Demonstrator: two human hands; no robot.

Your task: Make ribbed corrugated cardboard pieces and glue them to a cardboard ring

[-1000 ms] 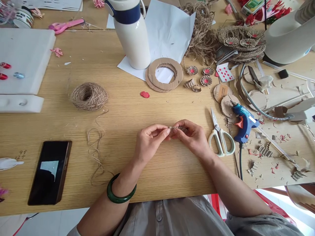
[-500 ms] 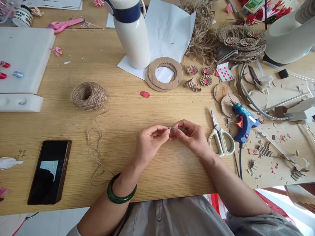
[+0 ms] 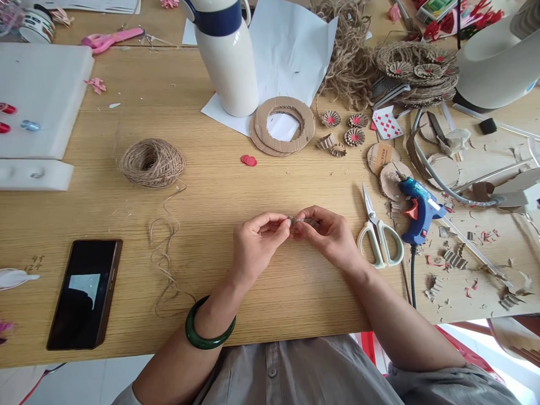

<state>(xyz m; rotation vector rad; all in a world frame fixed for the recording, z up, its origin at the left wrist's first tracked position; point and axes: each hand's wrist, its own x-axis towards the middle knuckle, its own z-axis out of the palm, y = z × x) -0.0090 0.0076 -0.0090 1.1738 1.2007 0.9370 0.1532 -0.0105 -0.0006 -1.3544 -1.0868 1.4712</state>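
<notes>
scissors [image 3: 380,236] left of glue gun [image 3: 417,211]

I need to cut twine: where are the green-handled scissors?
In the head view the scissors lie on the table, just right of the right hand and left of the blue glue gun.

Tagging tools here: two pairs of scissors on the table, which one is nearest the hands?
The pale-green-handled scissors, just right of the right hand beside the blue glue gun. The pink scissors lie far off, top left.
</notes>
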